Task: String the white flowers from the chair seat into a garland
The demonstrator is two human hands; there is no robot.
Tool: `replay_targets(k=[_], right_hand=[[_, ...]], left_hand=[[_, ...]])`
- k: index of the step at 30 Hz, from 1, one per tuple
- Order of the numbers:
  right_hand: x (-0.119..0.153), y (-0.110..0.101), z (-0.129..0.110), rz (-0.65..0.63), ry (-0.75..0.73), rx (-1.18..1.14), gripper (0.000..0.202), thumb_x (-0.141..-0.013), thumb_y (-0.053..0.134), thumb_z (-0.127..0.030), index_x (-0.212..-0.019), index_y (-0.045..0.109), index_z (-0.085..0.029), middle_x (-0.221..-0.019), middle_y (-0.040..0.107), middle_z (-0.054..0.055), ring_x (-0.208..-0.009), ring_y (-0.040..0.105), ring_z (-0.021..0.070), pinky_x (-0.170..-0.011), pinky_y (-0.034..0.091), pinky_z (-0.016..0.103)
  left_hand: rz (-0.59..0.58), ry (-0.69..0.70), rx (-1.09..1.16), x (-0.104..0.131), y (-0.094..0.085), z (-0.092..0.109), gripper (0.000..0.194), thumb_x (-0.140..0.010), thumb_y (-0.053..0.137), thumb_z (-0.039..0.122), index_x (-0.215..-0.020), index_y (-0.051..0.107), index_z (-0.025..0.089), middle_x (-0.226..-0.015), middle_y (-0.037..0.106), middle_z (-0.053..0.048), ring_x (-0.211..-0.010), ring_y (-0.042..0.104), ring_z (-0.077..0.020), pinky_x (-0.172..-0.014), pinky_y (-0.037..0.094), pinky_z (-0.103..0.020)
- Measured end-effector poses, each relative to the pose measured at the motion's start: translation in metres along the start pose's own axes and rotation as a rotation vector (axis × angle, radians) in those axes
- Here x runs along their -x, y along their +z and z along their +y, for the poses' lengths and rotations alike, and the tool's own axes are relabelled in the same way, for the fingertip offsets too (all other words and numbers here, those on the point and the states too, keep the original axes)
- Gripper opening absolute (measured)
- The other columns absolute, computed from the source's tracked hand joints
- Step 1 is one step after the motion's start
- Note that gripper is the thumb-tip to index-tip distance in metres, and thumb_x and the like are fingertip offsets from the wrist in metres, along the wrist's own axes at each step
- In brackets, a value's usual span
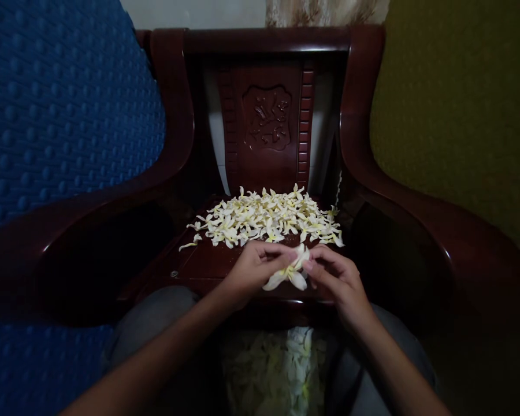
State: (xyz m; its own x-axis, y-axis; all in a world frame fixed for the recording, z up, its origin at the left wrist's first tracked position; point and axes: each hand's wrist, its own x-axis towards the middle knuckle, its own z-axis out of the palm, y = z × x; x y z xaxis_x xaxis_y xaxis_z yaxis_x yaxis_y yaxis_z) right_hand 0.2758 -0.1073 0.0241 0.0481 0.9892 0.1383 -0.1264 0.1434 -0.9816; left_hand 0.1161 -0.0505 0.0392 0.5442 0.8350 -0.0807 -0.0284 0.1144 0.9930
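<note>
Between my two hands, above the front edge of the wooden seat, is a white flower [289,274] with a yellow-green centre. My left hand [260,263] pinches its petals from the left, thumb on top. On the right side, my right hand [335,274] grips a petal edge between thumb and fingers. Just beyond my hands, a wide pile of white flowers [264,214] lies on the dark red seat [208,260]. One loose flower [191,243] rests at the pile's left edge.
The chair's carved backrest [266,121] rises behind the pile, with curved armrests [416,219] on both sides. Below my hands, between my knees, more white flowers [301,364] show in what looks like a clear bag. A blue textured surface [69,104] stands at left.
</note>
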Motion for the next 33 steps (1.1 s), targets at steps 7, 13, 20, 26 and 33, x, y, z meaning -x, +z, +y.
replay_targets(k=[7,13,20,26,33], right_hand=[[0.004,-0.005,-0.005,-0.155,-0.128,0.115,0.017,-0.080,0.067,-0.034,-0.074,0.065,-0.018,-0.075,0.048,0.000,-0.069,0.046,0.0130,-0.061,0.035,0.024],[0.022,0.007,-0.006,-0.700,-0.051,0.258,0.009,-0.080,0.067,-0.026,-0.081,0.070,-0.018,-0.079,0.057,0.002,-0.069,0.054,0.0136,-0.063,0.041,0.025],[0.013,0.006,0.019,-0.356,-0.110,0.601,0.010,-0.076,0.070,-0.029,-0.079,0.067,-0.020,-0.072,0.059,0.000,-0.062,0.053,0.0130,-0.056,0.037,0.023],[0.004,0.004,0.009,-0.021,-0.065,0.285,0.025,-0.084,0.062,-0.042,-0.094,0.061,-0.019,-0.070,0.050,-0.002,-0.062,0.045,0.0112,-0.056,0.035,0.022],[0.003,-0.002,0.005,0.030,0.007,-0.014,0.027,-0.075,0.072,-0.043,-0.085,0.065,-0.019,-0.067,0.054,-0.002,-0.049,0.041,0.0080,-0.044,0.030,0.021]], left_hand=[[0.396,0.132,0.149,-0.006,-0.014,0.013,0.029,-0.062,0.081,0.035,-0.072,0.070,0.011,-0.070,0.068,-0.003,-0.059,0.057,-0.0088,-0.055,0.043,-0.017],[0.551,0.189,0.372,-0.013,-0.033,0.014,0.032,-0.051,0.087,0.027,-0.074,0.072,0.011,-0.073,0.068,-0.003,-0.066,0.060,-0.0095,-0.063,0.047,-0.018],[0.499,0.211,0.192,-0.006,-0.025,0.013,0.032,-0.052,0.086,0.033,-0.071,0.073,0.011,-0.071,0.071,-0.006,-0.072,0.063,-0.0153,-0.070,0.049,-0.025],[0.398,0.157,0.079,-0.001,-0.006,0.006,0.027,-0.052,0.087,0.030,-0.068,0.074,0.013,-0.072,0.073,-0.006,-0.069,0.065,-0.0160,-0.067,0.050,-0.025],[0.133,0.086,0.016,0.005,0.012,-0.003,0.024,-0.057,0.083,0.029,-0.070,0.073,0.013,-0.069,0.072,-0.006,-0.065,0.067,-0.0168,-0.063,0.053,-0.025]])
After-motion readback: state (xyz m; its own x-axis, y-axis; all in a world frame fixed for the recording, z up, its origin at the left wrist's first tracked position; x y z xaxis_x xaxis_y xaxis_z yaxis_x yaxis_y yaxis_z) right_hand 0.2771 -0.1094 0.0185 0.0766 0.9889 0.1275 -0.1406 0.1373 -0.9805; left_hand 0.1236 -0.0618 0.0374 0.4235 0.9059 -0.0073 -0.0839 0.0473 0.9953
